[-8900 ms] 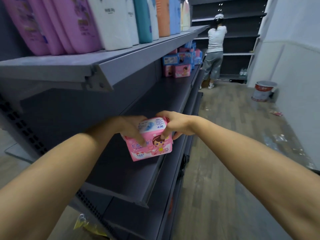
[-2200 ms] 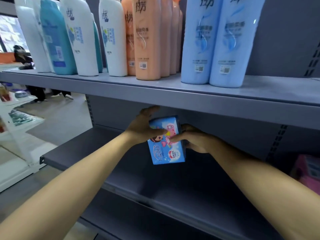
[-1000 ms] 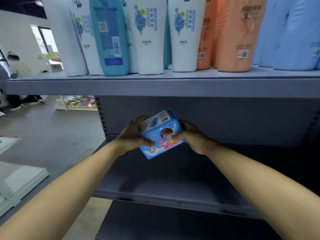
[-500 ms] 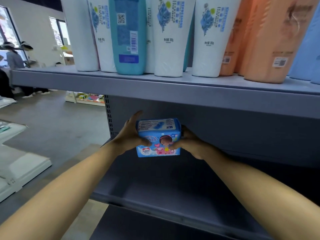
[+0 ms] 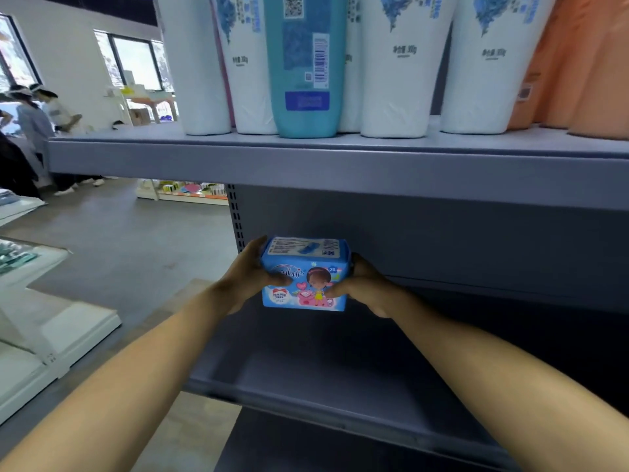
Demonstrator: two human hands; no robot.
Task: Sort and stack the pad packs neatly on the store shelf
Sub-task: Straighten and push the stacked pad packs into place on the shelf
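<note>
From the head view, one soft, glossy blue pad pack (image 5: 305,274), a rounded plastic block, sits upright near the back left corner of the grey metal shelf (image 5: 306,376). The left hand (image 5: 245,275) and right hand (image 5: 361,287) reach in with arms outstretched, each grip grasping one end of the pack, thumbs across its printed front. On the upper shelf (image 5: 306,165) stand four white tubes (image 5: 401,63) and one teal bottle (image 5: 306,63).

- I see bright daylight from the glass windows (image 5: 136,59) at far left, slightly blown out.
- The grey metal lower shelf (image 5: 340,379) lies in dim shadow.
- Edges bend and soften.
</note>
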